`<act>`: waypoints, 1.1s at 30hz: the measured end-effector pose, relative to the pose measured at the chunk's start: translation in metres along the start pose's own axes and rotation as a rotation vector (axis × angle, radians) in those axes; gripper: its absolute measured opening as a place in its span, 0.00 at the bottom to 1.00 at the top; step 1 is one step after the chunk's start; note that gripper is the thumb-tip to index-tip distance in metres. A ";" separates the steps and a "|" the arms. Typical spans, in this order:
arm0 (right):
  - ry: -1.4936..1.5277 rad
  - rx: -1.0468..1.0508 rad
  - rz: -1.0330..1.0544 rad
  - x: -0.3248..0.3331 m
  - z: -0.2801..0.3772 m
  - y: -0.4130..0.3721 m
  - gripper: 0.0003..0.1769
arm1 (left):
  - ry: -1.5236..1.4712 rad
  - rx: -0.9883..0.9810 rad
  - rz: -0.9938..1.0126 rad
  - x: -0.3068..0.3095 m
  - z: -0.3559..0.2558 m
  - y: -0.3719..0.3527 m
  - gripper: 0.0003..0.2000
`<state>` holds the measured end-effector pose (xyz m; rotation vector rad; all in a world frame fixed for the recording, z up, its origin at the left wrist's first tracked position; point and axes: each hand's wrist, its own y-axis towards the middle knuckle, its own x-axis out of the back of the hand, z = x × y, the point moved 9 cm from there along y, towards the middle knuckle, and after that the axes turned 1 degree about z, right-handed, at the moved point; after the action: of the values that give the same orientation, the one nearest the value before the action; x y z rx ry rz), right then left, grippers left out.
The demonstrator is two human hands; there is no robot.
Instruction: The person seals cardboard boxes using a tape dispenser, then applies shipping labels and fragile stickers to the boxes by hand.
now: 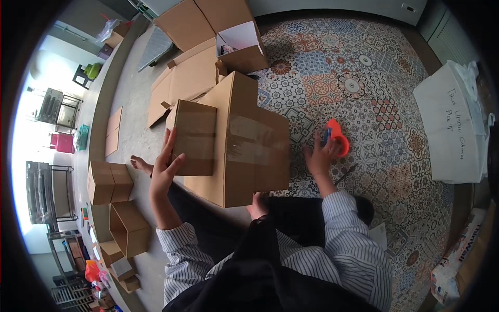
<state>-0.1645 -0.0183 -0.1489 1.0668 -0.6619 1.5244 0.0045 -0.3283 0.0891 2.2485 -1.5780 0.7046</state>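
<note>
A small cardboard box (pixel 195 138) rests against a larger taped cardboard box (pixel 241 140) in front of my legs. My left hand (pixel 164 169) lies along the near left side of the small box, fingers stretched out and thumb apart. On the patterned floor to the right is an orange tape dispenser (pixel 340 144) with a blue part. Over its left side is my right hand (pixel 319 156), fingers spread, fingertips right at the dispenser. A strip of clear tape shows across the larger box.
Flattened cardboard (pixel 182 83) and an open box (pixel 241 54) lie beyond the boxes. Several more boxes (pixel 130 229) stand at the left. A thin dark tool (pixel 345 174) lies near my right wrist. A white package with handwriting (pixel 447 125) stands far right.
</note>
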 end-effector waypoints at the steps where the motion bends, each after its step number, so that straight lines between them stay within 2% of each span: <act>1: 0.363 -0.040 0.099 -0.019 0.014 -0.005 0.35 | 0.063 -0.023 0.006 -0.004 -0.006 0.001 0.33; 3: 1.135 -0.330 0.438 -0.088 0.055 -0.023 0.39 | 0.104 -0.032 0.004 -0.011 -0.007 0.002 0.34; 5: 1.040 -0.305 0.401 -0.062 0.063 -0.020 0.39 | 0.378 -0.100 -0.002 -0.026 -0.025 0.002 0.35; 7: 0.956 -0.268 0.344 -0.050 0.067 -0.005 0.39 | 0.447 -0.045 -0.042 -0.035 -0.030 -0.002 0.37; 9: 0.765 -0.241 0.494 -0.068 0.056 0.002 0.37 | 0.384 -0.102 -0.052 -0.041 -0.044 -0.006 0.33; 10: 0.756 -0.226 0.492 -0.075 0.044 0.008 0.37 | 0.376 -0.104 -0.066 -0.041 -0.042 -0.008 0.33; 11: 0.614 -0.065 0.476 -0.076 0.043 0.016 0.36 | 0.109 -0.131 -0.104 -0.037 -0.039 -0.011 0.30; 13: 0.367 0.202 0.406 -0.074 0.044 0.024 0.36 | -0.106 -0.107 -0.257 -0.024 -0.024 -0.021 0.26; 14: 0.324 0.272 0.393 -0.071 0.046 0.019 0.36 | -0.214 -0.108 -0.335 -0.018 -0.016 -0.028 0.24; 16: 0.344 0.309 0.402 -0.063 0.038 0.014 0.35 | -0.203 -0.105 -0.419 -0.002 0.018 -0.037 0.23; 19: 0.619 0.183 0.481 -0.036 0.018 0.000 0.35 | -0.300 0.030 -0.517 0.008 0.093 -0.048 0.25; 22: 1.030 -0.023 0.508 -0.027 0.012 -0.009 0.35 | -0.597 0.367 -0.379 -0.029 0.182 -0.044 0.31; 23: 1.174 -0.094 0.493 -0.028 0.014 -0.011 0.35 | -0.773 0.442 -0.308 -0.050 0.202 -0.042 0.30; 24: 1.304 -0.157 0.462 -0.028 0.018 -0.014 0.35 | -0.915 0.427 -0.220 -0.072 0.215 -0.036 0.30; 25: 1.421 -0.205 0.428 -0.025 0.021 -0.015 0.34 | -1.059 0.409 -0.128 -0.094 0.220 -0.030 0.30; 26: 1.524 -0.244 0.389 -0.022 0.023 -0.016 0.34 | -1.073 0.405 -0.126 -0.102 0.219 -0.027 0.30; 28: 1.692 -0.291 0.319 -0.009 0.023 -0.015 0.34 | -0.739 0.380 0.020 -0.121 0.216 -0.027 0.29; 31: 1.924 -0.317 0.231 0.016 0.015 0.002 0.34 | -0.827 0.325 0.008 -0.122 0.221 -0.027 0.25; 32: 2.018 -0.327 0.222 0.023 0.012 0.012 0.34 | -0.828 0.320 0.001 -0.114 0.205 -0.026 0.25; 33: 2.055 -0.313 0.232 0.031 0.010 0.017 0.34 | -0.984 0.371 -0.053 -0.111 0.192 -0.028 0.25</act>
<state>-0.1777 -0.0173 -0.1148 -1.0107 0.4847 1.7408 0.0421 -0.3292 -0.1313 3.1646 -1.8358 -0.2363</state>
